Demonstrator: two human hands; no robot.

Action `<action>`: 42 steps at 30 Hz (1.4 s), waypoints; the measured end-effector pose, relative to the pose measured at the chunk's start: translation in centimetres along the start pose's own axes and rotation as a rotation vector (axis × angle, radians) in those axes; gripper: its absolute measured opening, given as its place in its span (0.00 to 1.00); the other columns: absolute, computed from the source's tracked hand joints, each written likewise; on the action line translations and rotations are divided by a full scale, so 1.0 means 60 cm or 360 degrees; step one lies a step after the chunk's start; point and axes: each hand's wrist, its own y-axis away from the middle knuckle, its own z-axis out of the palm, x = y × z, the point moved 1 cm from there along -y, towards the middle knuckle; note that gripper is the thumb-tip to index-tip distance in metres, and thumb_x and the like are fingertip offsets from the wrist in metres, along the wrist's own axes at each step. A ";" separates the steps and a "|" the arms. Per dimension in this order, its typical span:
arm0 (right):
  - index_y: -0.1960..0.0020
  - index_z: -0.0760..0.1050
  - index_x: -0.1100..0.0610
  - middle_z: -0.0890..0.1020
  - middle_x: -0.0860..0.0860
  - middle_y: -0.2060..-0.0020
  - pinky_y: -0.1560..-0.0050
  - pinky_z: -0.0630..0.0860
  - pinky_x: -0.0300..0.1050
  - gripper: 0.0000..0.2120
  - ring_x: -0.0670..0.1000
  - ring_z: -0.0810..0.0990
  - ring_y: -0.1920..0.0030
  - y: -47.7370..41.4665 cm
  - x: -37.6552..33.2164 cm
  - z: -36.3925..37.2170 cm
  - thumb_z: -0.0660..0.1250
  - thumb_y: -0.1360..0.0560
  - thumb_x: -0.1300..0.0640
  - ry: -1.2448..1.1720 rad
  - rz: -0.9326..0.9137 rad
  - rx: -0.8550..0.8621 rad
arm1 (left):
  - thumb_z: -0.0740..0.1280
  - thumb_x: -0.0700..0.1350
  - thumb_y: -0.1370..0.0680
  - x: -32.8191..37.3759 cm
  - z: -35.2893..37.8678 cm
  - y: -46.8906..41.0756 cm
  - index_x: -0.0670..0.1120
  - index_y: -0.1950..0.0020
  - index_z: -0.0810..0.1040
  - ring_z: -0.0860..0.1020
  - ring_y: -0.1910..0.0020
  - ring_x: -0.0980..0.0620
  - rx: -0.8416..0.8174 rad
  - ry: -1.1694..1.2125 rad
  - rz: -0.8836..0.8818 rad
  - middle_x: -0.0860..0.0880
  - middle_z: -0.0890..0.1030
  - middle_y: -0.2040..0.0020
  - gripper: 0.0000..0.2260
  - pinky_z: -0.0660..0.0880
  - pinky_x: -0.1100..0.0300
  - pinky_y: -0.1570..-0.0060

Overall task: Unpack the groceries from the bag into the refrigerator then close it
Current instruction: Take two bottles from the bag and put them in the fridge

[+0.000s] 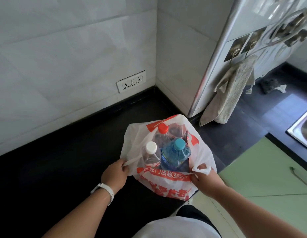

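Observation:
A white plastic bag [168, 184] with red print stands on the black counter [63, 169], its mouth spread wide. Inside stand a clear bottle with a white cap [151, 147], a clear bottle with a red cap [163, 128] and a blue bottle with a teal cap [179, 144]. My left hand [115, 174] grips the bag's left handle. My right hand [205, 181] pinches the right handle. The white refrigerator [223, 48] stands at the upper right, seen from its side; its door cannot be made out.
Tiled walls meet in a corner behind the bag, with a socket plate [131, 81] low on the left wall. A grey towel [231, 93] hangs on the refrigerator's side. A steel sink [302, 129] sits at the right edge, above green cabinet fronts [262, 169].

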 end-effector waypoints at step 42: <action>0.31 0.53 0.35 0.69 0.41 0.33 0.39 0.77 0.42 0.44 0.46 0.71 0.34 -0.072 -0.066 -0.125 0.79 0.33 0.53 -0.0550 -0.0421 -0.0253 | 0.78 0.47 0.29 0.139 0.000 0.070 0.66 0.37 0.68 0.75 0.44 0.70 -0.0102 0.0953 0.0314 0.65 0.78 0.42 0.28 0.73 0.65 0.44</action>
